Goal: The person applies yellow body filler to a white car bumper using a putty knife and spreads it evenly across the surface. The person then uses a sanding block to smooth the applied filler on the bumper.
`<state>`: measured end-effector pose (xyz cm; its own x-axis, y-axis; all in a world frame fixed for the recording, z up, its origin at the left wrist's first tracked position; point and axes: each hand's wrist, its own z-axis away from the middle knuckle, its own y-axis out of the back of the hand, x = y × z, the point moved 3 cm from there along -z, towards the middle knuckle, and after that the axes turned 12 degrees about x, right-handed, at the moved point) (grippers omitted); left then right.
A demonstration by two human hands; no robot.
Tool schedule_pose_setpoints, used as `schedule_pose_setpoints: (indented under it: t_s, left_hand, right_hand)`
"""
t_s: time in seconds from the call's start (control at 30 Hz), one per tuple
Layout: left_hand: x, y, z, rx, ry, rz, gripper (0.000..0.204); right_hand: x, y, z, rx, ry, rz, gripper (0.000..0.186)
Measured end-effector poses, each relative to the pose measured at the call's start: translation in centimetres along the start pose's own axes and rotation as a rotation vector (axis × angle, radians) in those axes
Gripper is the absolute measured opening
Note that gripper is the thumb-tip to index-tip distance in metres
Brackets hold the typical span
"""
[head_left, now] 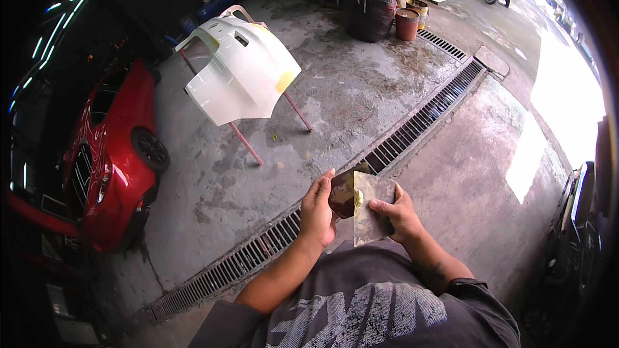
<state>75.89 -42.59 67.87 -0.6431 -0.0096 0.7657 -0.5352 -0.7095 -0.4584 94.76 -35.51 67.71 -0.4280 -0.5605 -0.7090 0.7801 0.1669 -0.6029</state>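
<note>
In front of my chest, both hands are closed on flat sheets held close together. My left hand (316, 211) grips the side of a dark brown flat spreader (341, 192), its thumb pointing up. My right hand (401, 214) pinches a grey, smeared filler plate (374, 224), with the thumb flat on its face and the fingers behind. A dab of yellow-green paste, like body filler (358, 198), clings near the grey plate's left edge. That plate overlaps part of the brown spreader, so whether the two touch there I cannot tell.
A white car tailgate panel (248, 71) with yellowish patches rests on a red-legged stand ahead. A red car (119, 161) is at left, and a dark vehicle (577, 225) at right. A floor drain grate (419, 119) crosses diagonally. Beyond are a black rubbish bag (369, 18) and buckets (407, 24).
</note>
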Motion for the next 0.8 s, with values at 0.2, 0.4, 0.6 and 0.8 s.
schedule_pose_setpoints:
  t_s: [0.2, 0.4, 0.6, 0.8]
  left_hand:
    - [2.0, -0.6, 2.2, -0.14, 0.048, 0.083, 0.03]
    - [4.6, 6.6, -2.6, 0.087, -0.333, -0.022, 0.021]
    - [3.5, 0.6, 2.0, -0.537, -0.134, -0.052, 0.123]
    - [2.0, -2.0, 2.8, -0.717, -0.017, 0.183, 0.146]
  right_hand:
    - [0.4, 1.3, -0.5, 0.063, 0.014, -0.076, 0.055]
    - [0.3, 1.4, -0.5, 0.008, -0.083, -0.246, 0.053]
    - [0.3, -0.6, 0.6, -0.035, -0.171, -0.276, 0.057]
    - [1.4, -4.9, 3.2, 0.058, -0.046, -0.07, 0.061]
